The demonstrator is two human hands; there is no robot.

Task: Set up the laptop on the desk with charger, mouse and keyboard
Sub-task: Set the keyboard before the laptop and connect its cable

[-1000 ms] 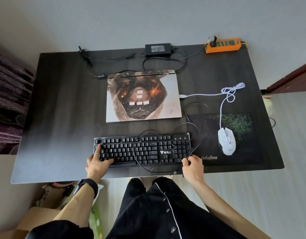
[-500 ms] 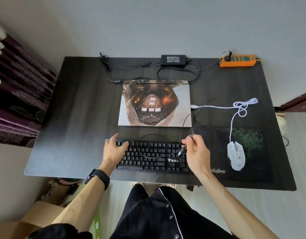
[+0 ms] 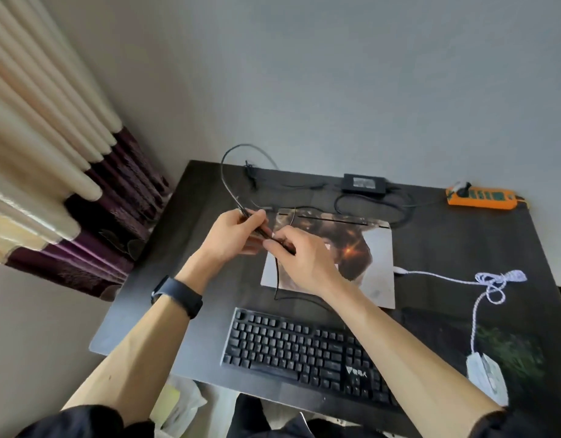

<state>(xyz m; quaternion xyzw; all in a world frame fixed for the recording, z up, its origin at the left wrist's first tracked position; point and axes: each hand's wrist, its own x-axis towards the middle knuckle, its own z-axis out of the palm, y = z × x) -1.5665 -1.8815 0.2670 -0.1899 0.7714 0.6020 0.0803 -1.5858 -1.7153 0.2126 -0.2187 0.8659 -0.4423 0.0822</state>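
A closed laptop (image 3: pixel 375 257) with a picture skin lies mid-desk. In front of it sits a black keyboard (image 3: pixel 301 349). Both my hands are raised over the laptop's left part, holding the keyboard's thin black cable (image 3: pixel 276 279) between them. My left hand (image 3: pixel 233 232) pinches the cable's bundled end; a loop arcs up behind it. My right hand (image 3: pixel 299 257) grips the same cable close by. The white mouse (image 3: pixel 488 376) rests on a dark mouse pad (image 3: pixel 519 352), its white cable (image 3: pixel 443 275) running to the laptop's right side. The black charger brick (image 3: pixel 364 183) lies at the back.
An orange power strip (image 3: pixel 481 197) sits at the back right of the dark desk (image 3: pixel 165 279). Curtains (image 3: pixel 51 172) hang at the left. A grey wall rises behind the desk. A plastic bag (image 3: pixel 181 403) lies on the floor below the front edge.
Both hands left the keyboard and rose over the laptop's left part, carrying the black cable. My left hand now grips it too. The view tilted up and left.
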